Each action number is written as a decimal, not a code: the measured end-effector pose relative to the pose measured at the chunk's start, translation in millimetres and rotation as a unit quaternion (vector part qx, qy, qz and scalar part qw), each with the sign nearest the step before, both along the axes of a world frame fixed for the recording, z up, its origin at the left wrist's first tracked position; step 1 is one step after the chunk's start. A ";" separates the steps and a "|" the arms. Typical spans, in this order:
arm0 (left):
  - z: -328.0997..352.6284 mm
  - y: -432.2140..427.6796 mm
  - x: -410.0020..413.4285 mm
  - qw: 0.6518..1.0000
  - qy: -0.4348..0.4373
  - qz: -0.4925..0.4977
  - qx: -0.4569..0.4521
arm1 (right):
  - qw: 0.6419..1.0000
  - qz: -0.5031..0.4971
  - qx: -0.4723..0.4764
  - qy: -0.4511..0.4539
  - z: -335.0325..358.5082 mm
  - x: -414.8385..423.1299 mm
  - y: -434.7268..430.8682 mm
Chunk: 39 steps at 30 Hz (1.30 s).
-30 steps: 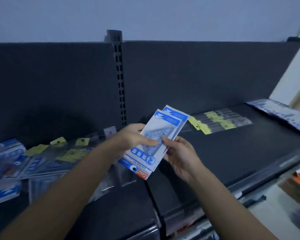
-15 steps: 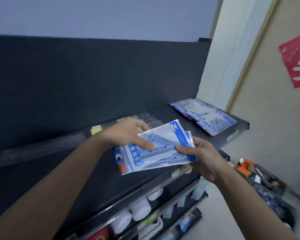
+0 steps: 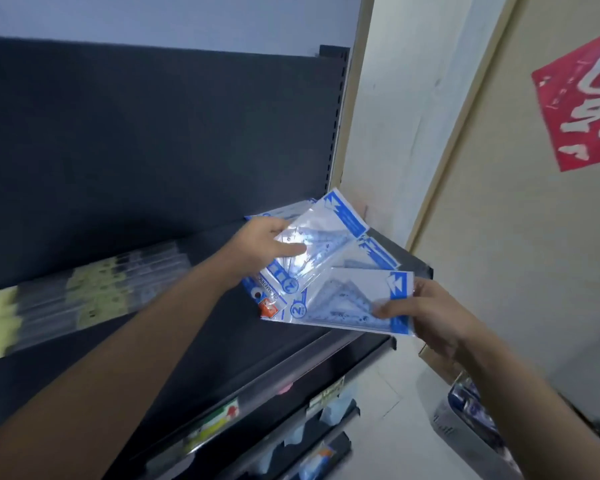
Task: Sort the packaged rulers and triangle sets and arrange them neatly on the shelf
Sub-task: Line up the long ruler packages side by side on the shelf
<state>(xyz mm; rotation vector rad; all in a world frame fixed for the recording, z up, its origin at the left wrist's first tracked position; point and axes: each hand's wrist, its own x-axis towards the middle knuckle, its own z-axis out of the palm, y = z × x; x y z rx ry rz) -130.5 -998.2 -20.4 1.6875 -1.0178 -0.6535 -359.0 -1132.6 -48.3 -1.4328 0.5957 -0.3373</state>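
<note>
While both hands pinch triangle packs, left hand (image 3: pixel 260 249) clamps one pack (image 3: pixel 321 237) directly over the stack (image 3: pixel 378 252). Right hand (image 3: pixel 430 315) clamps another pack (image 3: pixel 354 299) nearer the shelf (image 3: pixel 222 327) edge.

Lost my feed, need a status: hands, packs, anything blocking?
Left hand grips upper triangle-set pack. Right hand grips lower pack. Both above shelf right end. Nothing blocking.

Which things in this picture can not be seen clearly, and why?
- Head view: ruler packs on the shelf are smeared by motion blur; labels unreadable.
- Triangle-set pile at the shelf's right end: mostly covered by the pack in the left hand.
- Right hand pack: print too blurred.
</note>
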 end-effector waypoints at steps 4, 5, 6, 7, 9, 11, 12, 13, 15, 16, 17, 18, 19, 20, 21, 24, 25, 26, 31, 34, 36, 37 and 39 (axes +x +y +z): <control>1.6 -48.7 14.7 0.998 0.019 -0.043 0.050 | 0.995 0.081 -0.040 0.036 21.7 -14.9 -60.3; -0.6 -59.2 16.4 0.997 -0.002 -0.049 0.061 | 0.989 0.125 -0.050 0.058 30.3 -19.0 -76.8; -4.1 -69.3 17.3 0.996 -0.031 -0.048 0.072 | 0.981 0.166 -0.059 0.081 37.7 -21.9 -92.9; -7.9 -79.2 18.1 0.993 -0.060 -0.046 0.087 | 0.974 0.193 -0.064 0.098 42.9 -22.6 -109.1; -13.5 -93.2 17.2 0.981 -0.114 -0.069 0.138 | 0.971 0.206 -0.054 0.106 46.7 -16.0 -135.5; -18.1 -102.1 12.5 0.965 -0.130 -0.130 0.188 | 0.975 0.201 -0.024 0.096 42.7 -1.6 -153.3; -21.1 -104.9 9.9 0.955 -0.139 -0.153 0.212 | 0.977 0.196 -0.005 0.089 37.9 6.7 -159.8; -23.0 -107.0 7.6 0.947 -0.159 -0.161 0.230 | 0.978 0.188 0.018 0.085 33.7 14.5 -164.6; -24.5 -108.2 2.5 0.939 -0.188 -0.156 0.242 | 0.983 0.159 0.056 0.077 25.9 30.1 -174.8; -24.0 -107.3 -0.1 0.939 -0.187 -0.149 0.247 | 0.985 0.142 0.068 0.069 22.7 38.5 -179.8; -25.0 -107.6 -0.9 0.940 -0.181 -0.136 0.257 | 0.987 0.126 0.080 0.058 20.3 46.9 -185.4; -24.8 -107.1 -2.8 0.941 -0.175 -0.115 0.266 | 0.989 0.112 0.091 0.044 18.6 55.1 -190.5; -25.1 -107.1 -3.1 0.940 -0.176 -0.099 0.275 | 0.989 0.101 0.100 0.033 17.1 63.3 -195.4; -23.6 -107.3 -4.1 0.938 -0.187 -0.088 0.279 | 0.989 0.095 0.108 0.026 16.6 71.0 -199.2; -23.0 -107.5 -3.8 0.933 -0.201 -0.077 0.287 | 0.988 0.094 0.116 0.024 15.8 78.0 -202.6; -17.1 -107.3 -4.8 0.938 -0.193 0.010 0.287 | 0.985 0.101 0.135 0.020 9.8 96.2 -213.4; -16.0 -106.7 -5.3 0.946 -0.174 0.045 0.269 | 0.985 0.112 0.128 0.028 7.3 101.4 -215.9; -15.1 -106.0 -6.6 0.953 -0.163 0.074 0.245 | 0.985 0.129 0.111 0.040 4.9 106.1 -217.2; -22.5 -103.8 -9.7 0.939 -0.221 0.212 0.154 | 0.978 0.199 0.012 0.055 -7.5 119.6 -209.3; -27.3 -94.2 -14.3 0.938 -0.150 0.307 0.059 | 0.974 0.212 -0.079 0.006 -11.4 123.0 -197.1; -29.4 -87.4 -19.6 0.925 -0.128 0.357 0.024 | 0.957 0.220 -0.187 -0.041 -15.2 123.8 -189.5; -30.2 -84.4 -23.1 0.921 -0.146 0.359 0.033 | 0.938 0.231 -0.251 -0.057 -18.1 123.5 -186.1; -34.2 -79.5 -33.6 0.912 -0.221 0.331 0.102 | 0.903 0.251 -0.342 -0.071 -25.2 122.6 -180.6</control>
